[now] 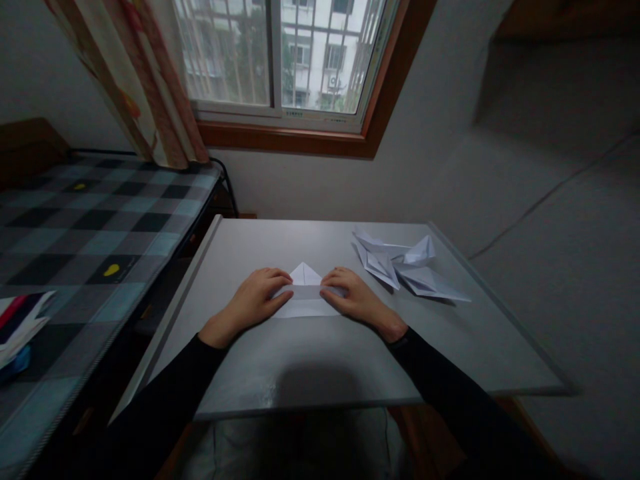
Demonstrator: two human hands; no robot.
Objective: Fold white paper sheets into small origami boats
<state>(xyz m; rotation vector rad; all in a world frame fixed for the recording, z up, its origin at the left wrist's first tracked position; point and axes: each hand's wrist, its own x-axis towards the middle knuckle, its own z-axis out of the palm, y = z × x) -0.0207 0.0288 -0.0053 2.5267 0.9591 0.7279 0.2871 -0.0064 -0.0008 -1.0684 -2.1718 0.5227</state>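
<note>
A sheet of white paper (306, 308), partly folded, lies on the white table in front of me. Its far side comes to a triangular point with a crease down the middle, and a folded band runs across it between my hands. My left hand (260, 295) grips the left end of this band, thumb on the near side and fingers on the far side. At the right end my right hand (356, 297) pinches the paper in the same way. Both hands cover the ends of the band.
Several folded white paper shapes (400, 262) lie together at the table's far right. The white table (320, 360) has a raised rim at its sides. A bed with a checked cover (150, 220) stands on the left. Beyond are a window (280, 67) and a curtain (145, 87).
</note>
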